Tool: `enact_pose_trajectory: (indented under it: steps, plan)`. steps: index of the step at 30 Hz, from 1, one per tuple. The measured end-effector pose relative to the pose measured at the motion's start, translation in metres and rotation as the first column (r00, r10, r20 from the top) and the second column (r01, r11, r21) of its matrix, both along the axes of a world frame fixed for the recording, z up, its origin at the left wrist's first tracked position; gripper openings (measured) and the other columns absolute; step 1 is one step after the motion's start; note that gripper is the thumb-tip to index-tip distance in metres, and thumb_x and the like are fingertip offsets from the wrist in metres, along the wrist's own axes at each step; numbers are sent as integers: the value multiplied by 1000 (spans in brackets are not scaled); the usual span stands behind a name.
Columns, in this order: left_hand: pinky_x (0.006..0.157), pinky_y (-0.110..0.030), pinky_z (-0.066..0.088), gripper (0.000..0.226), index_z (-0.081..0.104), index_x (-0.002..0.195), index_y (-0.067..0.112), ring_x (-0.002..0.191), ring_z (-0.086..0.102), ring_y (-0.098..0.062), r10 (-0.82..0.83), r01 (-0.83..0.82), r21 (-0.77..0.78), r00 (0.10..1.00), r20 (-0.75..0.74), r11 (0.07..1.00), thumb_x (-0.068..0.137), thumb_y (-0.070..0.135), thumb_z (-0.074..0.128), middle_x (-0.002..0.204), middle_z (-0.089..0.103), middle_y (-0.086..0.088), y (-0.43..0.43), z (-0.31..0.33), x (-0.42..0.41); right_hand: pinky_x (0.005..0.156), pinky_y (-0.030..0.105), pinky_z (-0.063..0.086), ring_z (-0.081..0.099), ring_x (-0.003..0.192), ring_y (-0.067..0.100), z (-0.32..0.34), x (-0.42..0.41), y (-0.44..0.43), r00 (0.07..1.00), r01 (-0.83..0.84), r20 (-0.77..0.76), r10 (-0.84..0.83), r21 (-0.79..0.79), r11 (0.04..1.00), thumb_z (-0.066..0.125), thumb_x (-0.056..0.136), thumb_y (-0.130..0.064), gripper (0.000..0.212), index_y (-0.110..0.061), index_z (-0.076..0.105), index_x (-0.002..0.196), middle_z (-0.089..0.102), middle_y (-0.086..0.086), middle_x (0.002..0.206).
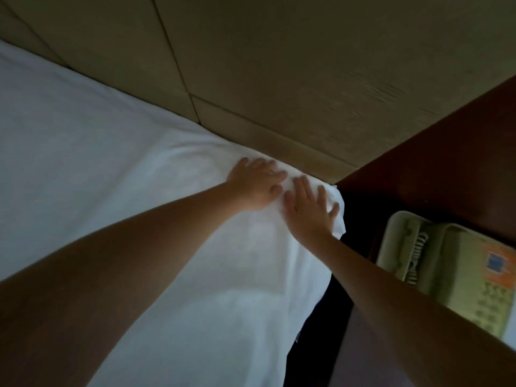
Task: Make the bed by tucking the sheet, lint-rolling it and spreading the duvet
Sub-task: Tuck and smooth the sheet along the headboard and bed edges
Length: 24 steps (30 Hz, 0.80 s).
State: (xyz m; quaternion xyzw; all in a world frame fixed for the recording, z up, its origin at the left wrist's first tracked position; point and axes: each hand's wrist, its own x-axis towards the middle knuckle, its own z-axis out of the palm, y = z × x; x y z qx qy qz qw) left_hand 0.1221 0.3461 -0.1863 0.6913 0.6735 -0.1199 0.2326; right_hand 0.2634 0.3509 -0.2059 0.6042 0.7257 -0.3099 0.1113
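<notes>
Item: white cotton sheet (117,152), smooth over the bed, corner bunched under both hands. Left hand (258,185) and right hand (310,210): fingers spread flat, pressing, gripping nothing, seemingly pushing fabric toward the beige padded headboard (279,79) just beyond. Beige telephone (452,263) on the table right of the right hand.

A padded beige headboard (279,65), divided into panels by seams, filled the upper part of the view. To the right stood a dark reddish-brown nightstand (446,169), its top meeting the headboard's lower edge. On it, near the right edge, lay a pale greenish corded telephone (446,263) with a coiled cord and what looked like an orange label above its blurred keypad.
</notes>
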Motion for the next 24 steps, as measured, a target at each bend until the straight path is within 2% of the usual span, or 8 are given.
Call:
enact_pose_trajectory:
  steps: [3,5,7,11,14,16,19,24]
  plan:
    - [117,-45,5,52,6,151,31,148,4,-21,68,-69,-116,998,-11,991,102,41,16,161,0,-2,2,-8,13,110,44,30,42,131,31,-8,14,30,991,-13,-134,13,4,1000,16,94,-51,53,-32,42,136,45,3,144]
    - [116,-46,6,50,11,150,31,147,7,-21,107,-108,-105,994,-12,989,102,39,17,160,4,-2,3,-7,16,94,34,41,55,112,31,-1,17,47,978,74,-194,-76,-16,997,25,98,-38,42,-24,56,122,59,8,127]
    - [112,-45,18,46,27,146,26,142,21,-23,146,-146,-24,989,0,989,101,35,22,155,23,-5,0,-4,23,78,30,41,57,100,29,4,27,47,951,192,-252,-178,34,981,34,98,-24,33,-15,63,111,63,11,116]
    - [100,-37,33,40,45,134,17,129,39,-23,310,-327,176,944,117,929,98,28,32,136,49,-4,-17,-2,49,87,32,47,50,118,32,-3,46,32,892,381,-267,-365,10,925,50,94,-25,32,-14,56,124,52,9,130]
    - [102,-36,32,41,43,135,17,132,36,-22,333,-361,207,929,159,909,97,26,34,140,45,-3,-24,-10,66,69,20,42,58,110,29,-9,52,41,836,450,-293,-464,-117,885,58,91,-25,33,-11,60,121,61,10,121]
    - [102,-36,31,40,44,135,17,132,35,-22,369,-399,240,915,162,885,97,25,34,140,44,-2,-26,-12,71,72,22,38,61,105,28,-7,59,51,799,509,-341,-496,-56,859,61,89,-21,24,-10,66,109,66,11,113]
    - [105,-38,28,40,41,137,20,135,32,-22,307,-334,289,942,136,897,98,26,31,143,41,-2,-27,-13,81,72,25,41,63,100,29,-3,66,63,845,465,-347,-407,102,879,57,90,-22,23,-11,70,106,69,11,108]
    - [117,-49,6,54,9,151,26,147,5,-22,190,-192,85,981,26,978,100,42,21,159,9,-3,-10,-20,91,81,31,45,60,106,32,-11,69,58,838,510,-310,-449,154,846,43,96,-19,30,-13,66,115,65,14,117]
